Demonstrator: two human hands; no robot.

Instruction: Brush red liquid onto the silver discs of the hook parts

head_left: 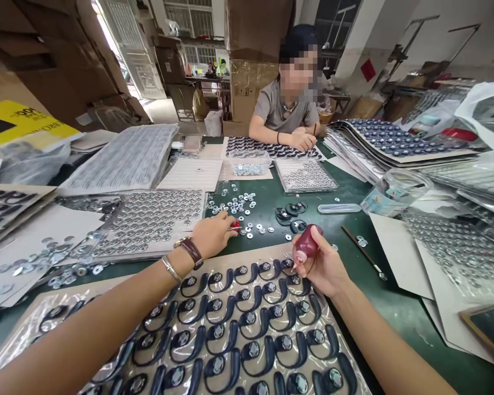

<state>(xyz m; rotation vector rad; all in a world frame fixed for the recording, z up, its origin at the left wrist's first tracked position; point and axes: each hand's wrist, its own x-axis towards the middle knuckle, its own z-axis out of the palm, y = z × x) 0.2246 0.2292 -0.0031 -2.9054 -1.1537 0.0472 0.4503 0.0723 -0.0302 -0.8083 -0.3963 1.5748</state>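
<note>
My left hand (214, 235) is closed around a slim red tool (235, 225) with a thin metal tip; fingers hide most of it. Small round metal discs (247, 204) lie loose just past those fingertips. My right hand (327, 269) grips a dark red squeeze bottle (308, 241), tilted with its nozzle pointing down and left. Below the nozzle is a plastic-covered sheet (230, 291) bearing rows of black ear-hook-shaped pieces, each with a round metallic centre. A few loose black hook pieces (290, 213) rest on the table beyond the bottle.
Across the green table (346, 216) sits a person (288, 104), hands over another sheet. A disc-covered board (156, 219) lies left, and stacked sheets (387, 137) stand right. A clear tub (247, 164), a clear long case (338, 208) and a thin brown stick (362, 249) are nearby.
</note>
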